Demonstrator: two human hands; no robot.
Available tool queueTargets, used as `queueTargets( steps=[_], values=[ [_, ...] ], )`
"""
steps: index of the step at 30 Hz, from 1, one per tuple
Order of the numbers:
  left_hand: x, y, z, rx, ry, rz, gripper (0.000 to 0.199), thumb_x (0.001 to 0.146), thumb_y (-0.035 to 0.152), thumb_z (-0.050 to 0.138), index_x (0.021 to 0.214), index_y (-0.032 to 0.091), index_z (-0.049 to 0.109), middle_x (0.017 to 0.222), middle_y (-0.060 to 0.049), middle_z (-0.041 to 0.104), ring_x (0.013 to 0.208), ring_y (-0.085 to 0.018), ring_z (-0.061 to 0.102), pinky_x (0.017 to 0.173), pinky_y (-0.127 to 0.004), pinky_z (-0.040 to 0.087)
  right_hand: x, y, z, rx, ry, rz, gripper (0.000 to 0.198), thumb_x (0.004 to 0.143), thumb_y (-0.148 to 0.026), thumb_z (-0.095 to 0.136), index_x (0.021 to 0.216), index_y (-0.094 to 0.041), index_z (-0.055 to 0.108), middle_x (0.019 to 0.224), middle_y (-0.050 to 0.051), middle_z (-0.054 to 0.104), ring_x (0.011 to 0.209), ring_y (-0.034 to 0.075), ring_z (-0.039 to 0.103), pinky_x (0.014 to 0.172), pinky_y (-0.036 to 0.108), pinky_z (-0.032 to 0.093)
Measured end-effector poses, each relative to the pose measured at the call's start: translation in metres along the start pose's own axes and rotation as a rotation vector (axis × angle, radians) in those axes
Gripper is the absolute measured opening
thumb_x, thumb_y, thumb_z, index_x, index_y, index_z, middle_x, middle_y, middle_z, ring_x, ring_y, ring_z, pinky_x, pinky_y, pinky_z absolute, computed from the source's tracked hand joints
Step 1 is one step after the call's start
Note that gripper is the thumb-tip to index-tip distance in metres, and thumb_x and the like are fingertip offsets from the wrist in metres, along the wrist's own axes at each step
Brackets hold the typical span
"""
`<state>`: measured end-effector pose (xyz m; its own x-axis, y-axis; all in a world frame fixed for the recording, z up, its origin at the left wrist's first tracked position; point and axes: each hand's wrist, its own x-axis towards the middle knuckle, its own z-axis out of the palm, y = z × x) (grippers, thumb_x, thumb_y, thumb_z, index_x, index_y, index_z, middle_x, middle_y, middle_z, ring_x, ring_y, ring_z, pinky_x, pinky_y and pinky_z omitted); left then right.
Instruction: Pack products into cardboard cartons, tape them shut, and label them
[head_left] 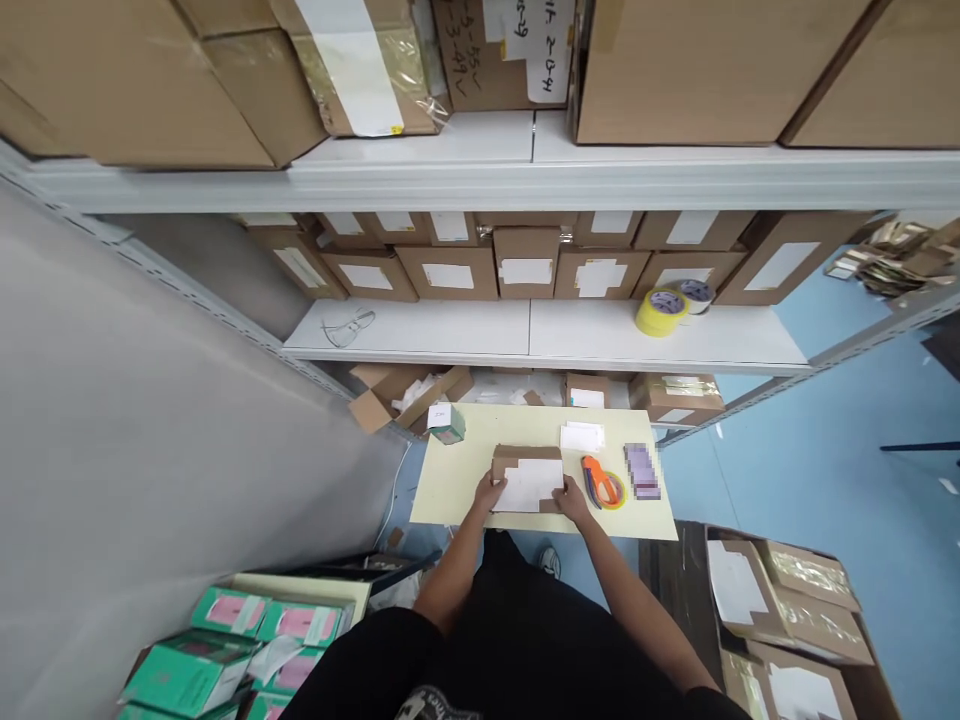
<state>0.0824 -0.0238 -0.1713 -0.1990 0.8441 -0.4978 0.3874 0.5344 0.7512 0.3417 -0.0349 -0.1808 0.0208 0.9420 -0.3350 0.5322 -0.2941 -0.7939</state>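
Note:
Between my two hands is a brown cardboard box with white labels on its upper face, at the front of a pale yellow table. My left hand grips its left side, and my right hand grips its right side near the front corner. Just right of the box lies an orange tape dispenser with a yellow tape roll. White label sheets are behind it. A small green and white box stands at the table's back left corner.
Behind the table, grey shelves hold cardboard boxes, yellow tape and glasses. A blurred purple item lies on the table's right. Green boxes are at lower left; a carton of packed boxes is at lower right.

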Motion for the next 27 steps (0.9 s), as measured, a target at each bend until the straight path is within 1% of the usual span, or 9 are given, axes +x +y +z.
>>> queueTargets(
  steps=[3, 6, 9, 13, 16, 19, 22, 25, 27],
  values=[
    [-0.004, 0.003, -0.016, -0.118, 0.001, 0.003, 0.079, 0.078, 0.023, 0.079, 0.15, 0.02, 0.048, 0.126, -0.014, 0.07, 0.109, -0.026, 0.071, 0.095, -0.037, 0.056, 0.002, -0.009, -0.008, 0.147, 0.034, 0.024, 0.044, 0.077, -0.042, 0.063, 0.113, -0.017, 0.066, 0.104, 0.012, 0.076, 0.1, 0.031, 0.073, 0.089, 0.043, 0.058],
    [-0.006, 0.011, -0.033, -0.287, -0.012, 0.179, 0.108, 0.068, 0.022, 0.084, 0.161, 0.027, 0.031, 0.142, -0.014, 0.06, 0.125, -0.027, 0.064, 0.102, -0.038, 0.053, 0.0, -0.019, -0.019, 0.32, 0.125, -0.07, 0.053, 0.078, -0.044, 0.067, 0.125, -0.021, 0.06, 0.126, 0.014, 0.07, 0.121, 0.03, 0.066, 0.097, 0.043, 0.055],
    [-0.009, 0.018, -0.041, -0.288, -0.069, 0.302, 0.114, 0.065, 0.025, 0.087, 0.163, 0.027, 0.027, 0.154, -0.015, 0.049, 0.143, -0.03, 0.049, 0.113, -0.041, 0.044, -0.003, -0.02, -0.023, 0.302, 0.105, -0.1, 0.071, 0.076, -0.039, 0.069, 0.142, -0.027, 0.049, 0.144, 0.012, 0.061, 0.134, 0.03, 0.057, 0.104, 0.047, 0.052],
    [-0.016, 0.021, -0.04, -0.166, -0.142, 0.254, 0.123, 0.067, 0.02, 0.084, 0.166, 0.027, 0.013, 0.163, -0.016, 0.039, 0.151, -0.033, 0.037, 0.121, -0.047, 0.035, -0.008, -0.009, -0.018, 0.242, 0.016, -0.023, 0.083, 0.071, -0.032, 0.07, 0.15, -0.03, 0.045, 0.147, 0.011, 0.059, 0.14, 0.031, 0.054, 0.105, 0.05, 0.05],
    [-0.027, 0.026, -0.043, -0.024, 0.025, 0.367, 0.107, 0.074, 0.016, 0.074, 0.165, 0.027, 0.02, 0.167, -0.012, 0.033, 0.156, -0.031, 0.028, 0.126, -0.049, 0.029, -0.012, -0.006, -0.016, 0.245, 0.033, -0.028, 0.081, 0.073, -0.029, 0.067, 0.151, -0.029, 0.047, 0.149, 0.012, 0.058, 0.14, 0.031, 0.053, 0.104, 0.049, 0.051],
    [-0.036, 0.039, -0.05, 0.146, 0.215, 0.553, 0.079, 0.084, 0.017, 0.062, 0.158, 0.026, 0.038, 0.165, -0.009, 0.038, 0.155, -0.028, 0.03, 0.128, -0.048, 0.028, -0.012, -0.015, -0.019, 0.229, 0.089, -0.101, 0.071, 0.079, -0.034, 0.063, 0.149, -0.028, 0.05, 0.153, 0.011, 0.055, 0.139, 0.03, 0.054, 0.107, 0.05, 0.051],
    [-0.036, 0.055, -0.048, 0.337, 0.164, 0.641, 0.059, 0.091, 0.022, 0.057, 0.15, 0.023, 0.051, 0.159, -0.01, 0.046, 0.15, -0.029, 0.037, 0.125, -0.048, 0.032, -0.007, -0.031, -0.02, 0.202, 0.108, -0.186, 0.065, 0.084, -0.037, 0.06, 0.148, -0.026, 0.053, 0.156, 0.01, 0.052, 0.141, 0.03, 0.051, 0.111, 0.051, 0.048],
    [-0.028, 0.069, -0.039, 0.494, 0.041, 0.598, 0.055, 0.092, 0.028, 0.059, 0.146, 0.019, 0.055, 0.152, -0.014, 0.053, 0.146, -0.034, 0.04, 0.121, -0.052, 0.036, 0.002, -0.047, -0.019, 0.169, 0.076, -0.217, 0.063, 0.083, -0.038, 0.061, 0.144, -0.023, 0.057, 0.154, 0.011, 0.055, 0.142, 0.031, 0.05, 0.109, 0.049, 0.05],
    [-0.023, 0.074, -0.033, 0.529, 0.0, 0.554, 0.049, 0.092, 0.03, 0.06, 0.139, 0.019, 0.062, 0.14, -0.015, 0.061, 0.142, -0.035, 0.043, 0.117, -0.052, 0.039, 0.006, -0.054, -0.019, 0.153, 0.066, -0.192, 0.061, 0.084, -0.04, 0.061, 0.142, -0.021, 0.059, 0.146, 0.012, 0.061, 0.136, 0.031, 0.056, 0.106, 0.047, 0.053]
  ],
)
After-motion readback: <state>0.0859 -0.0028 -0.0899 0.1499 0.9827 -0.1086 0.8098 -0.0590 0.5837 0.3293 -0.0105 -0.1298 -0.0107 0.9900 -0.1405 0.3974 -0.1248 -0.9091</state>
